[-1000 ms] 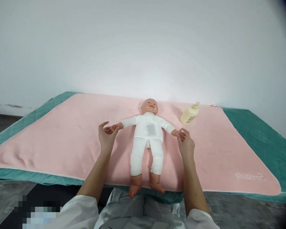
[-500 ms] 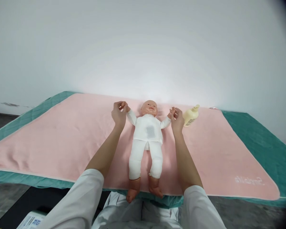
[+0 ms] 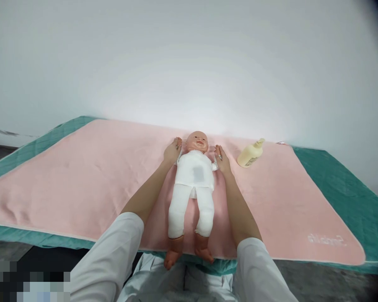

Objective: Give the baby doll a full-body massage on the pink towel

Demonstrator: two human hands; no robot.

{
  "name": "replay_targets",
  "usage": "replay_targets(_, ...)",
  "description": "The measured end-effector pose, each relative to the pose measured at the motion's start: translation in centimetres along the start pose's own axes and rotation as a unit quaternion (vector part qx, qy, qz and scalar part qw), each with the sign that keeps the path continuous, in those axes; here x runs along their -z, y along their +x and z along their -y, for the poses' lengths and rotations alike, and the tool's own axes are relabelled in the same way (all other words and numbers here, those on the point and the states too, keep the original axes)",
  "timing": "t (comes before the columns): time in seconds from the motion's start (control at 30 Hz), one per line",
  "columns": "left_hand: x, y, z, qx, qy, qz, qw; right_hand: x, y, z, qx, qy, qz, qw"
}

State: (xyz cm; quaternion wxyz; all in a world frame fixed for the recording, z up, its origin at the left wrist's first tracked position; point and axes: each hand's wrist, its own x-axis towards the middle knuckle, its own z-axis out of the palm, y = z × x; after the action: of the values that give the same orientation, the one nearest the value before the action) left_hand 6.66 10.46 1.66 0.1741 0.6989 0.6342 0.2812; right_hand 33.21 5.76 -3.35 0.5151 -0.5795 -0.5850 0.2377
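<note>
Doll [image 3: 194, 170] | arms [image 3: 215, 165] drawn in closer beside head [image 3: 197, 141] | left hand [image 3: 172, 151], right hand [image 3: 222, 158]: each gripping one

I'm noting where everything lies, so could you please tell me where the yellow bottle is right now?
In the head view, the yellow bottle is on the pink mat, right of the doll and just outward of the right hand.

Bottle [image 3: 250, 154]: dark print, right of the frame's centre, was too small to read.
Mat [image 3: 280, 209]: pale lettering, lower right, showed an S at its right end; the rest was illegible.
</note>
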Motion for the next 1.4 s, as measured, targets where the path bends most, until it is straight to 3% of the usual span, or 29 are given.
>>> replay_targets(0.27, 0.2, 1.0, 0.4, -0.009, 0.061, 0.080, 0.995, -0.2, 0.8, 0.4, -0.103, -0.016, 0.033, 0.994)
replay_targets(0.5, 0.2, 1.4, 0.4, -0.016, 0.050, 0.100, 0.994, -0.1, 1.0, 2.1, -0.133, -0.029, 0.033, 0.990)
replay_targets(0.67, 0.2, 0.4, 0.7, 0.002, 0.007, 0.038, 0.999, 0.2, 0.0, 2.5, -0.110, -0.013, 0.014, 0.994)
replay_targets(0.8, 0.9, -0.5, 1.1, 0.041, -0.154, -0.065, 0.985, 0.7, -0.7, 3.2, -0.083, 0.000, -0.016, 0.996)
replay_targets(0.9, 2.2, -1.1, 1.2, 0.049, -0.233, -0.111, 0.965, 1.2, -0.9, 3.9, -0.068, 0.011, -0.044, 0.997)
replay_targets(1.07, 5.1, -2.3, 0.3, 0.024, -0.255, -0.130, 0.958, 1.9, -1.4, 5.2, -0.046, 0.038, -0.066, 0.996)
replay_targets(1.4, 9.2, -7.3, -0.9, 0.028, -0.152, -0.125, 0.980, 4.4, -5.9, 7.3, -0.026, 0.063, -0.105, 0.992)
